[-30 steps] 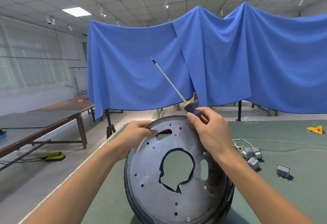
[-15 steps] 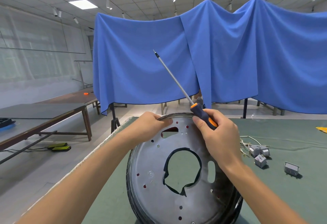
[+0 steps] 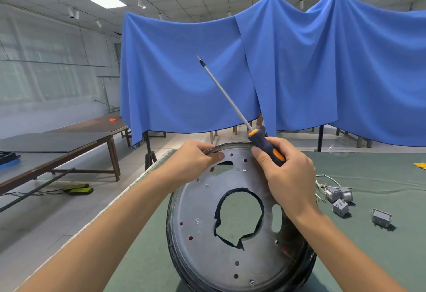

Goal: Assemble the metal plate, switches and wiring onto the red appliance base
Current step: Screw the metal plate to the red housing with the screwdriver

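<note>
Round metal plate point(image 3: 207, 241) stands tilted on its edge on the green table point(image 3: 368, 257), its face toward the camera. A dark rim runs round its edge, and red shows through several of its small holes, so the red base sits behind it. A large irregular cutout edged in black lies at the plate's centre, with an oval slot to the right of that cutout and a longer slot above it near the top rim.

Left hand point(image 3: 191, 165) holds the plate's top rim, fingers curled over the edge and thumb on the face. Right hand point(image 3: 288, 174) wraps a closed grip round the dark blue and orange handle of a screwdriver point(image 3: 265, 145) at the plate's upper right; the shaft points up and left, away from the plate, tip in the air.

Right of the plate, well apart from it, grey switch blocks point(image 3: 338, 196) lie on the table with white wires point(image 3: 325, 180) attached. One more grey part point(image 3: 381, 218) lies farther right again.

A small stamped mark on the plate's lower-left face is too small to read.

Blue cloth point(image 3: 322, 72) hangs behind the plate.
</note>
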Available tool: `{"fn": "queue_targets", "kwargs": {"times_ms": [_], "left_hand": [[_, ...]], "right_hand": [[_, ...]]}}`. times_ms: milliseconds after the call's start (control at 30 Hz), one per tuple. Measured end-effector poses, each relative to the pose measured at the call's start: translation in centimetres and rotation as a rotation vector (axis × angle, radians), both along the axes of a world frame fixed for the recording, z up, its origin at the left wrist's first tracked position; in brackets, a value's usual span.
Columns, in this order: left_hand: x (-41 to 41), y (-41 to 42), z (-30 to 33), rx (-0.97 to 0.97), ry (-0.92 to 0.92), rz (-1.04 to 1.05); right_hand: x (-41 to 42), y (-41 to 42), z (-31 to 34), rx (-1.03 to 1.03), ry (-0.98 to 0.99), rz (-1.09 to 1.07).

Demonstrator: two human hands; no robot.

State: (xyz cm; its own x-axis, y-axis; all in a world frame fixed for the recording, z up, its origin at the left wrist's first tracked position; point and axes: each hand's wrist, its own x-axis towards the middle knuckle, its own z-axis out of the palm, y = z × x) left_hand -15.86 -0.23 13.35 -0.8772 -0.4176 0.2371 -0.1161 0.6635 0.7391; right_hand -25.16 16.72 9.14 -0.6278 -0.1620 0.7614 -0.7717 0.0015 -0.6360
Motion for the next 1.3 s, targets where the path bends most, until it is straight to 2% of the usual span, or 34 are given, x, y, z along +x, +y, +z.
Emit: {"fn": "queue_targets", "kwargs": {"times_ms": [533,967,1300], "left_hand": [[-1.0,0.9,0.5,-0.027,-0.018,0.065],[0.1,-0.2,0.0,-0.003,-0.06,0.025],[-0.2,-1.1,-0.7,0.031,0.013,0.1]], "right_hand": [[-0.4,1.3,-0.5,-0.029,-0.026,0.001],[0.5,0.4,-0.2,0.073,0.027,-0.055],[0.3,0.3,0.5,0.068,0.003,-0.013]]}}
